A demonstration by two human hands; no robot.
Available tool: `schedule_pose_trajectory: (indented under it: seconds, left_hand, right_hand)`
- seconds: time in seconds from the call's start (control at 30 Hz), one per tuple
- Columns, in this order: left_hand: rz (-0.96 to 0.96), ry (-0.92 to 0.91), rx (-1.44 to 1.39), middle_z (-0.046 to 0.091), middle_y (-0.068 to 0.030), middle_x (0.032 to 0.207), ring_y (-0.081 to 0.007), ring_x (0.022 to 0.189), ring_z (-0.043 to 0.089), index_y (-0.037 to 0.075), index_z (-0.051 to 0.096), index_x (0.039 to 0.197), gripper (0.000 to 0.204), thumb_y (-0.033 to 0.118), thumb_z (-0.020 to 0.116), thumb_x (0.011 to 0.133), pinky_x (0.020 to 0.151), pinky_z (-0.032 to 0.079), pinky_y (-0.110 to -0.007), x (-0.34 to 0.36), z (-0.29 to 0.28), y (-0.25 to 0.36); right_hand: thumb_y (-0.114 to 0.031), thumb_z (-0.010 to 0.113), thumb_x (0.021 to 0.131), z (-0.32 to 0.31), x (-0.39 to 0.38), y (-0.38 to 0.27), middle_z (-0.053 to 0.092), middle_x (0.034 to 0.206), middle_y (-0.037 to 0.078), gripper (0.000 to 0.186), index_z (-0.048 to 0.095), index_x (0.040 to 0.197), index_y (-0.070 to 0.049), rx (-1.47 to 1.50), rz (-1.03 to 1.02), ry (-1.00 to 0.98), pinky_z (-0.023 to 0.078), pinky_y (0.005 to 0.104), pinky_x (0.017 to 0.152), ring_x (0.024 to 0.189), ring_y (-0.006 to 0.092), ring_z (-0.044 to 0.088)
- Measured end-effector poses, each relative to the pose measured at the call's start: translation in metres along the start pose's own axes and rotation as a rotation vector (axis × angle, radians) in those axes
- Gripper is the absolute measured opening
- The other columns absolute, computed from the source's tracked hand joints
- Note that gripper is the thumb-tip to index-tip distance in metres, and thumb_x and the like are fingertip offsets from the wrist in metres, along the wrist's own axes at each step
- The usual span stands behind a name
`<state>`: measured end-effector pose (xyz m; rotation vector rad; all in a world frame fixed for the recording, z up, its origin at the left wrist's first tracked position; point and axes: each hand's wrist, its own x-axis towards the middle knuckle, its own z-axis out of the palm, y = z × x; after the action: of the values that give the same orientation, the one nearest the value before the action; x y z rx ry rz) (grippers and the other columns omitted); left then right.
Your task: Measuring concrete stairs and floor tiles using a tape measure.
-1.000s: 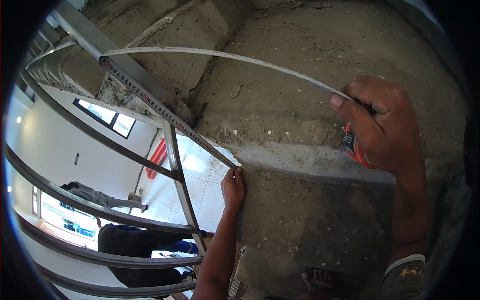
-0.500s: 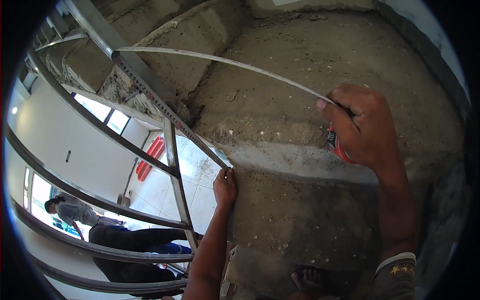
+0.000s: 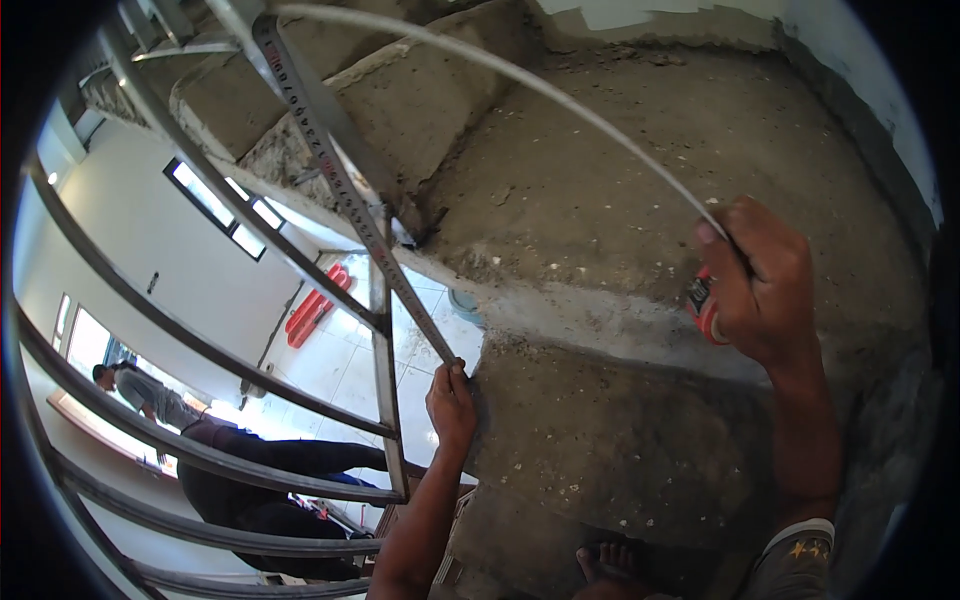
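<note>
A long tape measure blade (image 3: 352,200) runs from my left hand up along the metal railing. Near the top it folds over and arcs back down to my right hand. My left hand (image 3: 452,408), closed, pinches the blade's lower end beside the edge of a rough concrete step (image 3: 590,420). Above the steps, my right hand (image 3: 768,285) is wrapped round the tape measure (image 3: 704,308), whose red and black case shows partly under the fingers. Its thumb presses on the blade; most of the case is hidden by the hand.
Metal railing bars (image 3: 240,375) curve along the left, with a tiled floor (image 3: 345,390) far below. Down there are a red object (image 3: 318,305) and a person (image 3: 150,395). A bare foot (image 3: 608,562) stands on the lower step. A plastered wall (image 3: 850,70) rises at right.
The view has shifted, so the scene sits differently in the picture. The blade's fold is higher and its arc bows more. Both hands keep their hold on the tape measure.
</note>
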<state>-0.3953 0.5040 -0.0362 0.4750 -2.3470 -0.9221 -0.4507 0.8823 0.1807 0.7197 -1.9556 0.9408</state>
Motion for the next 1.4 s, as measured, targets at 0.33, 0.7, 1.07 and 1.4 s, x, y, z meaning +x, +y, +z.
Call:
schedule_pose_trajectory:
  seconds: [0.33,0.7,1.07,1.4]
  left_hand:
    - [0.102,0.143,-0.116,0.073,-0.0165,0.092,-0.0278,0.085,0.069,-0.002,0.06,0.106,0.025,0.015,0.042,0.108,0.079,0.051,-0.038,-0.015,-0.036,0.019]
    - [0.103,0.342,-0.23,0.07,-0.014,0.09,-0.0244,0.085,0.069,-0.001,0.063,0.101,0.016,0.011,0.051,0.104,0.079,0.053,-0.037,-0.072,-0.05,-0.008]
    - [0.014,0.34,-0.075,0.069,-0.0175,0.1,-0.0366,0.094,0.067,0.003,0.066,0.107,0.015,0.014,0.058,0.101,0.084,0.052,-0.044,-0.115,-0.037,-0.056]
    - [0.015,0.229,-0.101,0.07,-0.0156,0.113,-0.0343,0.106,0.067,0.005,0.067,0.11,0.015,0.013,0.057,0.101,0.094,0.051,-0.043,-0.146,-0.104,-0.002]
  right_hand:
    - [0.002,0.066,0.086,-0.003,-0.003,-0.013,0.056,0.072,0.013,0.004,0.064,0.089,0.002,-0.152,-0.14,0.11,0.042,0.0386,0.054,0.058,0.0289,0.055]
    - [-0.003,0.056,0.1,-0.005,0.0,0.004,0.056,0.077,0.012,0.013,0.068,0.103,0.004,-0.14,-0.082,0.179,0.044,0.0359,0.057,0.062,0.0213,0.056]
    - [0.0,0.058,0.097,-0.028,0.032,-0.002,0.065,0.087,0.019,0.016,0.065,0.11,0.005,-0.383,-0.165,0.08,0.051,0.0415,0.067,0.074,0.033,0.064]
    - [-0.002,0.067,0.08,-0.047,0.193,-0.213,0.063,0.089,0.017,0.032,0.065,0.111,0.001,-0.616,-0.707,-0.394,0.051,0.0415,0.068,0.077,0.0335,0.063]
